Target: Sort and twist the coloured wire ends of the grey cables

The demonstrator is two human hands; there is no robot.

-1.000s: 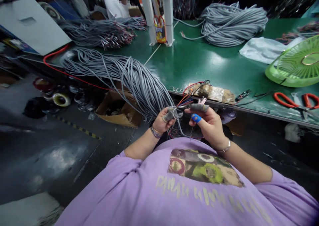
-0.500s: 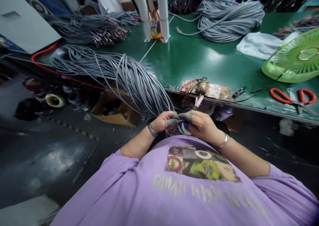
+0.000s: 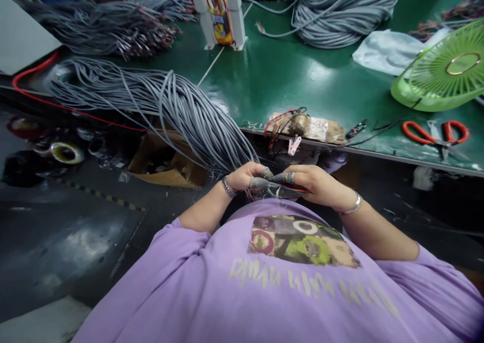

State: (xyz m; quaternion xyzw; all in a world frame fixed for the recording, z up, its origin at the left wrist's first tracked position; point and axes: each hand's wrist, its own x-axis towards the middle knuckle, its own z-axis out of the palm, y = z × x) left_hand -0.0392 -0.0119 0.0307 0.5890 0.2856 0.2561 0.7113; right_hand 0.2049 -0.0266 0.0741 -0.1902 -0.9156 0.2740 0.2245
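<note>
My left hand (image 3: pixel 247 176) pinches the end of a grey cable close to my chest; tape or finger covers wrap its thumb and forefinger. Touching it at the fingertips, my right hand (image 3: pixel 308 182) has its covered fingers closed on thin coloured wires (image 3: pixel 297 189) that fan out from that cable end. Loose white and red strands hang just below both hands. From the bench edge, a thick bundle of grey cables (image 3: pixel 196 116) runs down to my left hand. The exact grip between the fingertips is too small to make out.
On the green bench (image 3: pixel 264 81) lie red-handled scissors (image 3: pixel 438 136), a green fan (image 3: pixel 446 66), a taped block with wires (image 3: pixel 310 126) and a large cable coil (image 3: pixel 340 10). A pink clip (image 3: pixel 294 145) hangs at the edge. Below stands a cardboard box (image 3: pixel 166 164).
My right hand has shifted slightly right, away from my left, and the coloured wires now stretch straighter between them. The whole view has tilted down a little.
</note>
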